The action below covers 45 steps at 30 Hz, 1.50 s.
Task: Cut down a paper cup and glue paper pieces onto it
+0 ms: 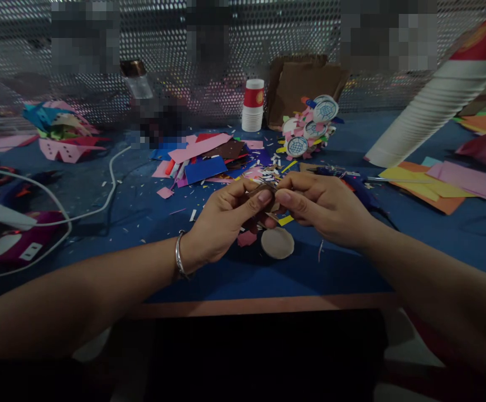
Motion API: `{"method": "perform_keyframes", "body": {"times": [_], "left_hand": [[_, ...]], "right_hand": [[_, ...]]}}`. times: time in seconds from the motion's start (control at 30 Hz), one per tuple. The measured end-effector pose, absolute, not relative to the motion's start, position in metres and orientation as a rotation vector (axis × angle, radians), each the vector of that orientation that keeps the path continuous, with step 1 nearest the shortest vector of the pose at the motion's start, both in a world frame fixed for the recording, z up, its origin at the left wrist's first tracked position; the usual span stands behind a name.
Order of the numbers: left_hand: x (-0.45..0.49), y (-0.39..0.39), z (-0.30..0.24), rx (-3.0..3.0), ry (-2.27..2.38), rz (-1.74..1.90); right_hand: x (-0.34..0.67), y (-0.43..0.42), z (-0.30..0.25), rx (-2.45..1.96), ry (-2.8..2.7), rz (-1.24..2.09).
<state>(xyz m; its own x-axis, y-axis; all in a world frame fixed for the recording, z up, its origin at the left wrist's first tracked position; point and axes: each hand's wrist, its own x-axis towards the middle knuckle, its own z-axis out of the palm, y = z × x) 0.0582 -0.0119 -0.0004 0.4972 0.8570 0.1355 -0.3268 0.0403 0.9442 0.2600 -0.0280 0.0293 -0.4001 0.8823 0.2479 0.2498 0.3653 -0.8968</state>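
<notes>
My left hand (pixel 226 216) is closed, thumb and fingers pinching a small brown piece (pixel 263 202) that looks like paper or card. My right hand (pixel 324 206) meets it from the other side, its thumb and forefinger pinched at the edge of the same brown piece. Fingers cover much of the piece, so its full shape is hidden. Just below the hands a round pale disc (pixel 278 243) lies on the blue table (pixel 234 279). Beside the disc is a reddish paper scrap (pixel 246 239), and a yellow strip (pixel 285 220) lies under the fingers.
Colored paper sheets (pixel 205 168) are piled behind my hands among scattered snippets. Farther back stand a paper cup stack (pixel 253 106), a decorated paper craft (pixel 307 128) and cardboard (pixel 305 89). A long cup stack (pixel 439 106) leans at right. A white cable (pixel 111 184) loops at left.
</notes>
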Motion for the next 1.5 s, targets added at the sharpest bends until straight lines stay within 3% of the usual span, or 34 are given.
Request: {"method": "perform_keyframes", "body": {"times": [0.2,0.47,0.9,1.17,1.5], "left_hand": [[0.057,-0.010,-0.002,1.291,0.528,0.960],[0.057,-0.004,0.006,1.114,0.608,0.963],[0.044,0.008,0.006,1.306,0.790,1.149],[0.043,0.011,0.003,1.462,0.768,1.175],[0.047,0.004,0.016,1.102,0.754,0.842]], "right_hand": [[0.264,-0.027,0.030,-0.990,-1.946,0.946],[0.268,-0.016,0.014,-1.050,-1.832,1.107],[0.287,0.008,0.007,-1.837,-2.477,0.252],[0.281,-0.001,0.007,-1.995,-2.543,0.075],[0.273,-0.009,0.014,-2.075,-2.540,0.043]]}}
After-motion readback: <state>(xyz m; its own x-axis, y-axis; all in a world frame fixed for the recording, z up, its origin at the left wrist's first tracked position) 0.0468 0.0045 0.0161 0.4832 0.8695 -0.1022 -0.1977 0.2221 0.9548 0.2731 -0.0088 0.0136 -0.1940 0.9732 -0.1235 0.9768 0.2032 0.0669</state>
